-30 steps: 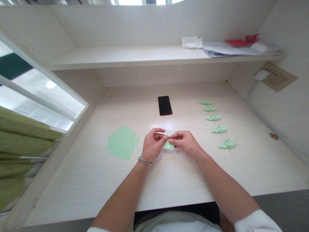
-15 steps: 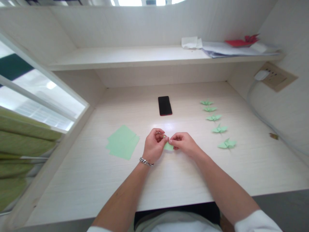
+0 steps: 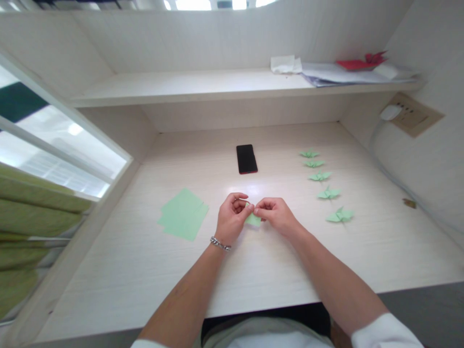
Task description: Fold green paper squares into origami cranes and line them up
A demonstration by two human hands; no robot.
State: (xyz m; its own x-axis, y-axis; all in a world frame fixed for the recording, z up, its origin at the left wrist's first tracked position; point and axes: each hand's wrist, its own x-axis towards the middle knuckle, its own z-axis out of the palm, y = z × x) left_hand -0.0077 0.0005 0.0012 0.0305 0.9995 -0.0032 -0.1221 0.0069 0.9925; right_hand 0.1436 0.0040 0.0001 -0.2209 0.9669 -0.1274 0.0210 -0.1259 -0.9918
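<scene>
Left hand (image 3: 232, 220) and right hand (image 3: 276, 215) both pinching small green folded paper (image 3: 253, 220), mid-fold. Five finished paper cranes (image 3: 329, 194) on table (image 3: 253, 270); stack of green sheets (image 3: 183, 220) left unfolded.

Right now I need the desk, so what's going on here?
A person is folding a small green paper between both hands, left hand and right hand, just above the desk. Five finished cranes line up to the right, a stack of green sheets lies to the left, and a phone sits behind.
</scene>
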